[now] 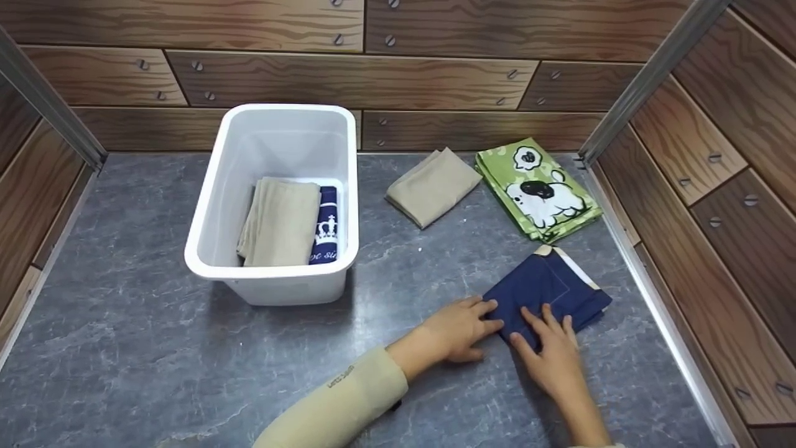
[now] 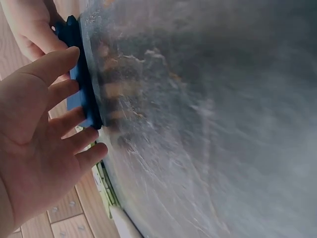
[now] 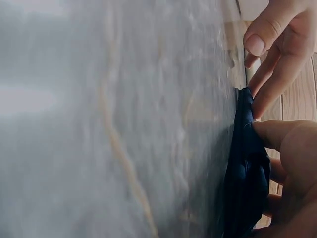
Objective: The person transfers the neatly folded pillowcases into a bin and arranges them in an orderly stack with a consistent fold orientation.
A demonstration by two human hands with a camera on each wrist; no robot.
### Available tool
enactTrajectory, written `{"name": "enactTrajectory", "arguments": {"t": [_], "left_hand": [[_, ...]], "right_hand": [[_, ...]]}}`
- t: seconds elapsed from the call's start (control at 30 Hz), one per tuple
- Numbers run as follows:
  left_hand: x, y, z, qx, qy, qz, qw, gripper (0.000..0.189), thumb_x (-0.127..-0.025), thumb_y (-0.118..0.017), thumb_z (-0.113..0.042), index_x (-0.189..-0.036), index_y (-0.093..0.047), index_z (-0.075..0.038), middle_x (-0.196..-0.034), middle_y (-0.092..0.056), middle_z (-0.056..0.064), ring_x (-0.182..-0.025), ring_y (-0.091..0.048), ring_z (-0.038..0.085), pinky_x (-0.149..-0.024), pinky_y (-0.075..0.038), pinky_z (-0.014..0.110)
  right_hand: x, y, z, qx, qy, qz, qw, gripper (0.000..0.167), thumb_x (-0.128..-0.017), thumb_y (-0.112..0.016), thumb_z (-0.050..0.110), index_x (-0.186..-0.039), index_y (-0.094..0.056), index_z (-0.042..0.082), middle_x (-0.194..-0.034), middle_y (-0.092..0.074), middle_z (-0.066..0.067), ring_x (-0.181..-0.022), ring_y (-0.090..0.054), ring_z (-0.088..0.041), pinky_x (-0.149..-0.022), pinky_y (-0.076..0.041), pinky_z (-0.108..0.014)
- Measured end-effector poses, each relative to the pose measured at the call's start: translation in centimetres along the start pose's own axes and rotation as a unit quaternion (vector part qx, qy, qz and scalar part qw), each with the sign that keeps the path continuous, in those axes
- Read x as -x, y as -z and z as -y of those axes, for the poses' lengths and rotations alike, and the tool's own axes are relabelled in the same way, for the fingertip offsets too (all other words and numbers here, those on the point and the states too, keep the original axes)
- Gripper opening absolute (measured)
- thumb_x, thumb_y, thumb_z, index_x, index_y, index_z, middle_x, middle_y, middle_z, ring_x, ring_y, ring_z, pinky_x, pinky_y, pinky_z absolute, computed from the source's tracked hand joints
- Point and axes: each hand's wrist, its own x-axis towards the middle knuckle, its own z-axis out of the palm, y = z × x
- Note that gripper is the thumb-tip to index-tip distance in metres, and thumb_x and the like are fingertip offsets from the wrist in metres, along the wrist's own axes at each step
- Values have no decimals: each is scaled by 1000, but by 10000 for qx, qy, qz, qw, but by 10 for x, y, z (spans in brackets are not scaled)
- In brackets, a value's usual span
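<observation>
A folded navy blue cloth (image 1: 528, 286) with a pale strip at its far edge lies on the grey surface at the right. My left hand (image 1: 457, 330) touches its left corner with spread, nearly straight fingers. On the near part of the same cloth rests my right hand (image 1: 550, 354), fingertips down and fingers apart. From the side, the left wrist view shows the left hand (image 2: 44, 114) against the edge of the low, layered blue cloth (image 2: 86, 79). In the right wrist view, fingers of both hands meet the dark blue cloth (image 3: 245, 173).
A white plastic tub (image 1: 273, 286) stands left of centre, holding folded beige cloths (image 1: 283, 221) and a navy cloth with a crown print (image 1: 326, 230). Behind the hands lie a folded beige cloth (image 1: 433, 186) and a green dog-print cloth (image 1: 538, 190). Wood-patterned walls (image 1: 703, 155) enclose the surface.
</observation>
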Motion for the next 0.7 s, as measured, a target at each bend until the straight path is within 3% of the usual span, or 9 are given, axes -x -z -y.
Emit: {"name": "enactTrajectory", "arguments": {"t": [0.3,0.5,0.7], "left_hand": [[17,-2,0,-353,16,-237,9991,62,-95,-60,-52,-150,-46,-26,-158,-37,6,-142,-39,26,-119,-29,31],[26,-3,-4,-193,313,-304,9989,60,-94,-62,-51,-148,-50,-25,-156,-41,7,-138,-43,26,-112,-41,34],[34,-3,-7,-351,493,-343,9976,61,-94,-61,-52,-147,-51,-24,-153,-44,9,-134,-47,27,-109,-44,34]], "right_hand": [[0,-7,9,-79,243,139,9996,55,-97,-64,36,-143,-54,8,-154,-29,-33,-139,-11,-66,-110,-13,-77],[-3,-8,15,-149,463,224,9986,55,-96,-66,35,-143,-55,10,-154,-31,-31,-139,-12,-65,-110,-15,-76],[-8,-12,20,-171,662,201,9975,53,-94,-68,29,-142,-56,10,-154,-32,-31,-141,-12,-63,-113,-14,-74]]}}
